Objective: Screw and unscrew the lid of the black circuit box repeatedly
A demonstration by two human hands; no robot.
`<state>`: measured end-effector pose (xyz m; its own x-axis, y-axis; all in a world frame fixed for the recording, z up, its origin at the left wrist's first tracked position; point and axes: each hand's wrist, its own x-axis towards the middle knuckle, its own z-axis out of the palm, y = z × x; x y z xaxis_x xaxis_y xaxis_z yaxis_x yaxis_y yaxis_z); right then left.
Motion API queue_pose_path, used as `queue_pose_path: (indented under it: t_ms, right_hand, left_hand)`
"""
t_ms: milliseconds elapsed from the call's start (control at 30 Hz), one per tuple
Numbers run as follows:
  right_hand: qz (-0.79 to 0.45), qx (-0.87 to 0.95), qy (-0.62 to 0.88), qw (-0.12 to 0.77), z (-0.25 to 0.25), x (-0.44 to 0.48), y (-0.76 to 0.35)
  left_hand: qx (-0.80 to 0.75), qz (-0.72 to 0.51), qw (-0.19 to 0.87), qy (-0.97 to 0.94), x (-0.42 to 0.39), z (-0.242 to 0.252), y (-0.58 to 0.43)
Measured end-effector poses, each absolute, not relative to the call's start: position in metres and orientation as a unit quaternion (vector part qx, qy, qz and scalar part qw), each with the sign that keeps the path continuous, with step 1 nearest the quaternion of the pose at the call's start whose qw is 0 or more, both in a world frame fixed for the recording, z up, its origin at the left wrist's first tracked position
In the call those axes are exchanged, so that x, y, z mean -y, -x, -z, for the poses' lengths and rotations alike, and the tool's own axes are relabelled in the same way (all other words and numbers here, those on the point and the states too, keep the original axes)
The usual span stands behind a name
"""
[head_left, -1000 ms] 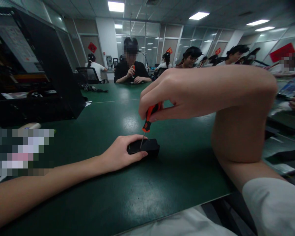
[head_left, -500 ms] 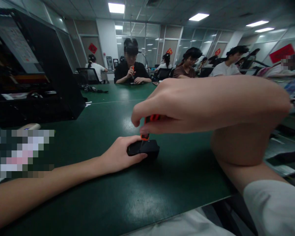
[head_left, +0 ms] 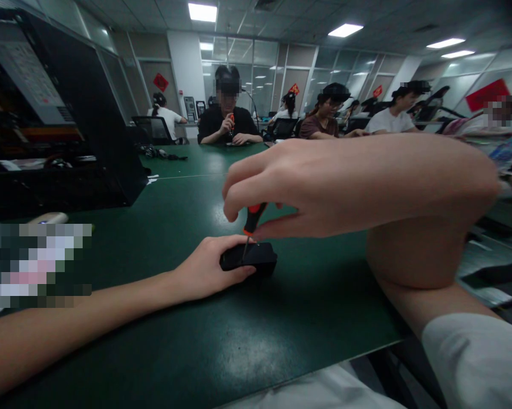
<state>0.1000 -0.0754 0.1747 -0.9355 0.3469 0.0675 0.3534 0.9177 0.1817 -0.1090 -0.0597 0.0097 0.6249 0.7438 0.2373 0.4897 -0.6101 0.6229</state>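
On the green tabletop, my left hand [head_left: 211,262] grips a small black block-like part [head_left: 262,258] between thumb and fingers, pressing it from its left end. I cannot make out exactly what the part is. Above it, my right hand [head_left: 281,190] has its fingers curled round the red and black handle of a screwdriver [head_left: 253,218]. The thin shaft slants slightly and its tip meets the upper face of the black part. My right palm hides the top of the handle.
An open black computer case [head_left: 89,125] stands at the left. A blurred-out patch [head_left: 42,267] covers something on the table's left side. Cables [head_left: 159,153] lie farther back. Across the table a person in black [head_left: 228,122] holds an orange screwdriver; other people sit at the right.
My right hand's fingers have shifted and loosened a little round the screwdriver, baring more of its handle and shaft. My left hand and the black part stay put.
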Motion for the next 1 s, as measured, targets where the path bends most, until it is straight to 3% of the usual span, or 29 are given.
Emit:
queue_pose_path:
  t_ms: [100,267,433,633,833,1000]
  right_hand:
    - [0.091,0.974,0.206,0.016,-0.174,0.072,-0.101]
    - [0.078,0.988,0.128,0.025,-0.176,0.066,-0.102]
    - [0.063,0.980,0.181,0.058,-0.175,0.063,-0.101]
    - [0.088,0.987,0.127,0.031,-0.176,0.061,-0.104]
    - [0.079,0.979,0.188,0.023,-0.173,0.062,-0.100]
    - [0.085,0.988,0.125,0.010,-0.176,0.067,-0.101]
  left_hand:
    - [-0.358,-0.246,0.258,-0.863,0.060,-0.011,0.108]
    - [-0.361,-0.241,0.280,-0.856,0.062,-0.013,0.108]
    - [-0.361,-0.239,0.270,-0.860,0.062,-0.013,0.108]
    - [-0.362,-0.238,0.277,-0.858,0.062,-0.014,0.107]
    - [-0.358,-0.244,0.269,-0.860,0.061,-0.012,0.108]
    - [-0.363,-0.244,0.280,-0.854,0.063,-0.012,0.109]
